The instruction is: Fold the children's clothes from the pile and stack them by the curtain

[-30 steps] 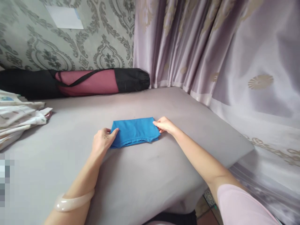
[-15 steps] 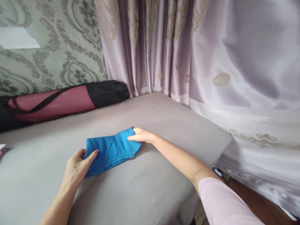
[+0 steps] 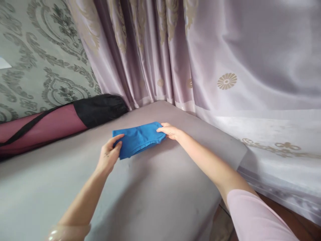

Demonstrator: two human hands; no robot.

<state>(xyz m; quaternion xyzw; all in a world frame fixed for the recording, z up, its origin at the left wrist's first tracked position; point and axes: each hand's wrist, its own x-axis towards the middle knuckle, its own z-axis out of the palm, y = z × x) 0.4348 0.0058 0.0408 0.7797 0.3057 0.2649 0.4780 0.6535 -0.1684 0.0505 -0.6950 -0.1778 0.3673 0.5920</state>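
Blue cloth (image 3: 137, 138), folded, is in front and to the right of the long bag (image 3: 64, 122). The left hand (image 3: 110, 151) pinches one end, the right hand (image 3: 171, 131) the other; dark marks (image 3: 107, 154) on the left are too small to read.

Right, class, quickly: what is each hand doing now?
Left hand: closed on the near-left end of the blue cloth.
Right hand: closed on its right end.
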